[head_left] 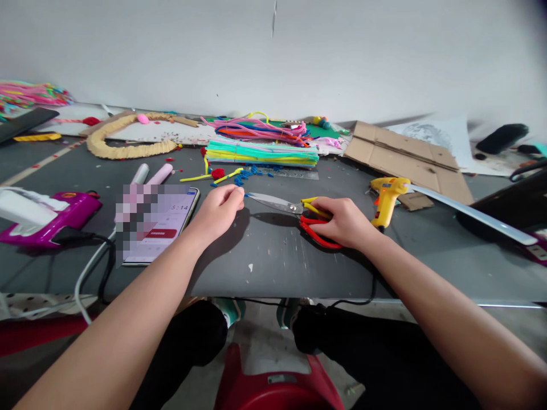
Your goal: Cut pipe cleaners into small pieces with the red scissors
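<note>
My right hand grips a pair of scissors with red and yellow handles, its blades pointing left. The blades look nearly closed. Just left of their tips, my left hand is closed in a pinch. A short blue bit of pipe cleaner shows between its fingertips and the scissor tips; the rest is hidden by the fingers. Beyond the hands lie several short blue pipe cleaner pieces, a red pompom and a yellow pipe cleaner.
Bundled pipe cleaners and a metal ruler lie behind the hands. A phone and purple power strip are left. A yellow glue gun and cardboard are right. A beige curved strip lies back left.
</note>
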Motion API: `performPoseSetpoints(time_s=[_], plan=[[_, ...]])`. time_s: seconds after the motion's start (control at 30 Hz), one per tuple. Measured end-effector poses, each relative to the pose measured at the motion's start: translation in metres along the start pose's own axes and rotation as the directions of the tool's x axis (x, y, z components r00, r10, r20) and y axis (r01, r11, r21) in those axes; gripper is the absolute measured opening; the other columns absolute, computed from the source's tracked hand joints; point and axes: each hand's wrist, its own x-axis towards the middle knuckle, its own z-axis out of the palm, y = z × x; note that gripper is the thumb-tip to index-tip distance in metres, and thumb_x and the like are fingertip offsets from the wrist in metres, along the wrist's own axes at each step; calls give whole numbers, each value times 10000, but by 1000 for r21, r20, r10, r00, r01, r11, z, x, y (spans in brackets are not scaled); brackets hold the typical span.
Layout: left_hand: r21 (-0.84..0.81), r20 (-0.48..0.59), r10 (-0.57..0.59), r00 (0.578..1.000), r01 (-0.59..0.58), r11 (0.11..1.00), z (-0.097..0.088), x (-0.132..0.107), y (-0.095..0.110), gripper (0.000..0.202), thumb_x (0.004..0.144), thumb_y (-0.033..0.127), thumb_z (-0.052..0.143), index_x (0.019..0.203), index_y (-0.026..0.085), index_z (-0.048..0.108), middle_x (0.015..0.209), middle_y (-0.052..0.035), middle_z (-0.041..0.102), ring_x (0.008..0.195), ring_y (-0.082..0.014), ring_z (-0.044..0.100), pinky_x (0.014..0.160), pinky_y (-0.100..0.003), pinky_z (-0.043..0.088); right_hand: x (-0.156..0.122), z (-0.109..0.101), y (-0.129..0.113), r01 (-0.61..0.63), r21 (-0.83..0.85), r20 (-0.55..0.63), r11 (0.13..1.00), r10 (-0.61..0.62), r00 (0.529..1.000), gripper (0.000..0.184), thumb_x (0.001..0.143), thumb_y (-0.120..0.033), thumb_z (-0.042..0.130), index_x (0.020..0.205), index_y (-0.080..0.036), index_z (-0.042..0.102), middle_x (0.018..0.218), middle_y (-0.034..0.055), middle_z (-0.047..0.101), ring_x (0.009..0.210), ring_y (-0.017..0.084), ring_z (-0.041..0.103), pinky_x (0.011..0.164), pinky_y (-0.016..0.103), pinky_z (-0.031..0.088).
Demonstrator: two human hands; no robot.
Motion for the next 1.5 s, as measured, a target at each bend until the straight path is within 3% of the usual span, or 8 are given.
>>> performPoseSetpoints(time_s=[0.8,1.0,1.5], plan=[[-21,15,24,1000,-24,1000,1,2,-3,339,916,381,481,647,208,370,604,27,364,549,-110,320,508,-278,222,2,0,3,23,-5,21,1000,-23,1000,257,798,-451,639,730,-213,572,621,-15,527,598,133,401,590,270,278],[-34,24,21,999,-21,999,0,2,-4,320,914,345,474,645,206,368,609,30,359,549,-107,319,511,-282,222,-1,0,-2,-37,20,-45,999,38,998,304,798,-509,624,760,-211,577,648,-11,546,603,129,408,587,267,295],[17,26,2,1000,-3,1000,1,0,1,342,932,376,466,657,199,365,618,38,360,565,-100,306,525,-279,223,1,1,-1,-9,-19,-6,1000,9,1000,250,775,-467,636,773,-221,596,642,-18,529,603,128,397,607,268,296]])
